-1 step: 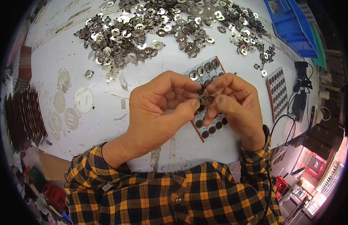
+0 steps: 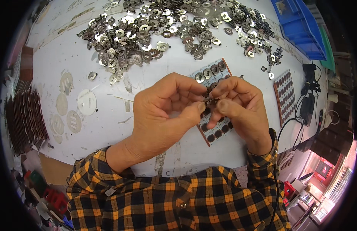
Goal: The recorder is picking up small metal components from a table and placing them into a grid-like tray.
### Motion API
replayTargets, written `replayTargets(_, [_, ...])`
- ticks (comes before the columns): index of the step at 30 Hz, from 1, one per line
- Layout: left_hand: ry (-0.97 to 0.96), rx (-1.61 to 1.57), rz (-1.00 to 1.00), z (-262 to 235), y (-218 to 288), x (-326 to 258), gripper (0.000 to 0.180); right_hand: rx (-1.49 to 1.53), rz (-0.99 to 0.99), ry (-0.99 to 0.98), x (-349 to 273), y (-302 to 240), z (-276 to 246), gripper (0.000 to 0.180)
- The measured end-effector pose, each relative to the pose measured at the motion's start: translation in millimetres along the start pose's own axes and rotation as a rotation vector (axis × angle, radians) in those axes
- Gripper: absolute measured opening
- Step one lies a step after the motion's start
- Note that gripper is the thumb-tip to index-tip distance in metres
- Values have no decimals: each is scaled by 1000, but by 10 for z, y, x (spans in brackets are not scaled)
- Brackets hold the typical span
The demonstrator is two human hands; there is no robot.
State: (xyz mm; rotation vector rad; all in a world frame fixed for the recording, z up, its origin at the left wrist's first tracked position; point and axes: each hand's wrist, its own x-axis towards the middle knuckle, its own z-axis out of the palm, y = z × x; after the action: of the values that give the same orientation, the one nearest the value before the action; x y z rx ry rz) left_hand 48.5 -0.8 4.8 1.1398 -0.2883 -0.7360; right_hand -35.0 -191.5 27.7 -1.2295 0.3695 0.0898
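A long-sleeved plaid shirt point(image 2: 155, 202), orange-yellow checks crossed with black, a small round shiny button point(image 2: 183, 206) at the front; what looks like a thin black cable point(image 2: 277, 188) edges the right sleeve point(image 2: 262, 169)

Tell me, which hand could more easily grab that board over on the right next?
Probably the right hand: it is nearer that board, and the left hand is farther across. Both seem to hold a small metal piece, so the right would need to let go first.
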Motion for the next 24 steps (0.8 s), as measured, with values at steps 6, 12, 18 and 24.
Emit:
replayTargets(6, [-17, 849, 642, -117, -9, 58, 24, -526, -397, 149, -70, 180, 153, 14])
replayTargets(12, [78, 369, 351, -25, -30, 46, 22, -113, -136, 151, -40, 24, 189, 17])
replayTargets(18, [-55, -139, -206, -135, 145, 111, 20, 12, -213, -52, 27, 126, 16, 19])
replayTargets(24, [82, 59, -109, -53, 97, 133, 21, 368, -82, -129, 31, -15, -42, 18])
